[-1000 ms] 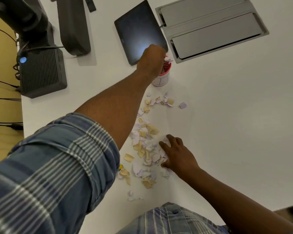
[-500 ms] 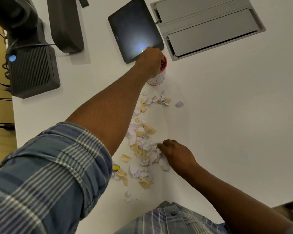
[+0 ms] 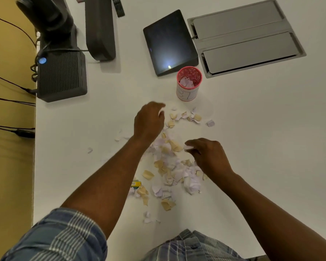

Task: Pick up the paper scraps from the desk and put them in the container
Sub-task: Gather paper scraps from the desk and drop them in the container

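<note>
Several white and tan paper scraps (image 3: 169,166) lie scattered on the white desk (image 3: 262,138), from just below the container down toward my body. The container (image 3: 189,82) is a small cup with a pink rim and white wall; white scraps lie inside it. My left hand (image 3: 149,121) hovers over the upper left of the pile, below and left of the cup, fingers loosely curled with nothing seen in them. My right hand (image 3: 209,157) is at the right side of the pile, fingers pinched on a white scrap (image 3: 188,147).
A dark tablet (image 3: 169,42) lies just behind the cup. A grey cable hatch (image 3: 247,38) is set in the desk at the back right. A black box with a blue light (image 3: 61,76) and dark stands occupy the back left. A small yellow-green item (image 3: 136,183) lies by my left forearm.
My left hand has drawn back from over the cup to the top of the pile. My right hand has lifted off the pile with a white scrap pinched in it.
</note>
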Action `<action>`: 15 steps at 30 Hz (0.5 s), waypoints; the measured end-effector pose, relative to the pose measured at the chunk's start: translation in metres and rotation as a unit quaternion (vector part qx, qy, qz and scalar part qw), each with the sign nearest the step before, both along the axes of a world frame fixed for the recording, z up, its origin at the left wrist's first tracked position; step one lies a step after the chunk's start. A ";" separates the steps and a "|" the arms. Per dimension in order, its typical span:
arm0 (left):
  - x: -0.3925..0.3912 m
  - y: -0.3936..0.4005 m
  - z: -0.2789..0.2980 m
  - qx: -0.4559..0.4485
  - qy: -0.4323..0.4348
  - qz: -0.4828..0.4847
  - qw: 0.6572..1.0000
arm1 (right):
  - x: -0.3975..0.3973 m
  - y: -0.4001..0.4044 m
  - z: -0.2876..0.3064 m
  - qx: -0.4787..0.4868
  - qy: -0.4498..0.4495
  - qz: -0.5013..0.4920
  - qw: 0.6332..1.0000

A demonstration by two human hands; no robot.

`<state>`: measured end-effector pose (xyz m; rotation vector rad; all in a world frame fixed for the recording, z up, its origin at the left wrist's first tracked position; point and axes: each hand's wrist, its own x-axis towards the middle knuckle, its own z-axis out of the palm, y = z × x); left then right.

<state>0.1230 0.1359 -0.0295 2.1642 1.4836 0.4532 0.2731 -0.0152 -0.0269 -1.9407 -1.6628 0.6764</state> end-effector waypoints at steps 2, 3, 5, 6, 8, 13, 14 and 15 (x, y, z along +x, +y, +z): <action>-0.020 -0.016 -0.013 -0.039 0.030 -0.015 0.999 | 0.002 0.008 0.009 0.014 0.002 -0.005 1.000; -0.029 -0.023 -0.020 -0.064 0.048 -0.023 0.997 | 0.003 0.013 0.013 0.017 0.007 -0.008 1.000; -0.041 -0.033 -0.031 -0.114 0.119 -0.042 0.985 | 0.007 0.026 0.022 0.019 0.021 -0.017 0.999; -0.047 -0.038 -0.036 -0.133 0.162 -0.051 0.976 | 0.008 0.034 0.027 0.022 0.027 -0.023 0.999; -0.054 -0.046 -0.044 -0.148 0.223 -0.066 0.961 | 0.012 0.052 0.038 0.040 0.026 -0.028 0.998; -0.059 -0.064 -0.053 -0.142 0.203 -0.067 0.966 | 0.023 0.110 0.064 0.096 0.007 -0.063 0.993; -0.060 -0.067 -0.054 -0.128 0.198 -0.072 0.969 | 0.026 0.122 0.067 0.094 -0.003 -0.071 0.993; -0.060 -0.069 -0.055 -0.117 0.188 -0.075 0.972 | 0.030 0.133 0.068 0.094 -0.012 -0.074 0.993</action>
